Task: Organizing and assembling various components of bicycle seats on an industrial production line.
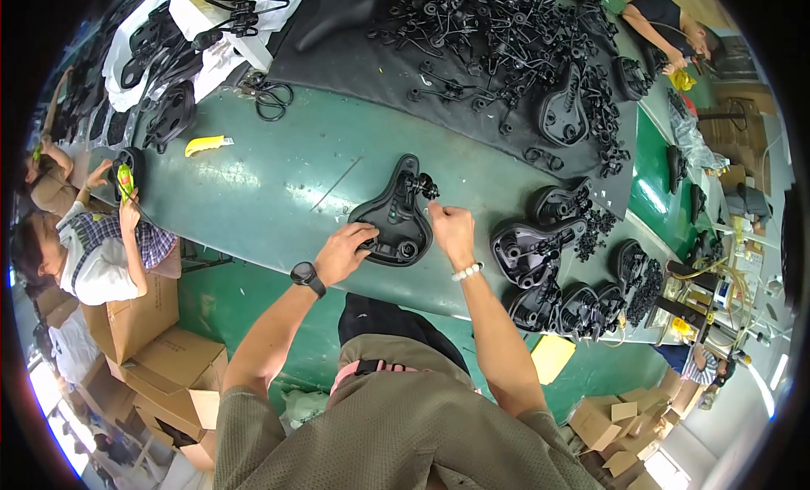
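Observation:
A black bicycle saddle (pixel 390 210) lies underside up on the green table in front of me, its narrow nose pointing away. My left hand (pixel 342 250) grips the left edge of its wide end, the thumb and fingers closed on the rim. Dark metal clamp hardware (pixel 424 186) sticks out at the saddle's right side, near the nose. Beside that hardware is my right hand (pixel 453 230), its fingers curled closed and the fingertips next to the clamp. Whatever they pinch is too small or hidden to make out.
A yellow utility knife (pixel 207 145) and black-handled scissors (pixel 273 101) lie at the left. Metal saddle clamps (pixel 472 35) are heaped on a black sheet at the back. More saddles (pixel 531 250) crowd the right. Co-workers sit left and far right; cardboard boxes (pixel 179 368) stand below.

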The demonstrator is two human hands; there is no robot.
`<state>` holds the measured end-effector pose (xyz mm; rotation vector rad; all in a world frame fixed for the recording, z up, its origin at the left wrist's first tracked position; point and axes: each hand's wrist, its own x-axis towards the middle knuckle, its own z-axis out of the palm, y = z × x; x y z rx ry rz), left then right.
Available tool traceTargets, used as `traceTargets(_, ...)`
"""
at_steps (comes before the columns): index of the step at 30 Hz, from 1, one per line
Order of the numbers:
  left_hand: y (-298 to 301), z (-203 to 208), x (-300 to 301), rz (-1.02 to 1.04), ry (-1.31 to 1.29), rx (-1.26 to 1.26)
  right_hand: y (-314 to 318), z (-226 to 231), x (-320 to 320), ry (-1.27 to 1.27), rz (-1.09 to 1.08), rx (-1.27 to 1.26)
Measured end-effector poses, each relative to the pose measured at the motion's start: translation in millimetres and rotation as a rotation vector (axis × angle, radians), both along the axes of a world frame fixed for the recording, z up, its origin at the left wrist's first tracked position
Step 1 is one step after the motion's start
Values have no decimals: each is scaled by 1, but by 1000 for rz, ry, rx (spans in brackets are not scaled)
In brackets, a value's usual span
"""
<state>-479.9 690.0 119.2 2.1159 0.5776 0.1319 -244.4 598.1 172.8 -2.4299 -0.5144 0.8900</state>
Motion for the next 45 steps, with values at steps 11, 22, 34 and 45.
traceTargets(11, -8, -9, 3, 150, -4, -78, -11, -50, -47, -514, 338, 181)
traceTargets(22, -12, -15, 60, 301, 226, 115, -14, -87, -45, 91, 93, 108)
traceTargets(34, -17, -38, 60, 419, 211, 195, -7, -87, -60, -259, 16, 114)
traceTargets(45, 13, -41, 61, 342, 318, -185, -29, -73, -44, 248, -138, 82)
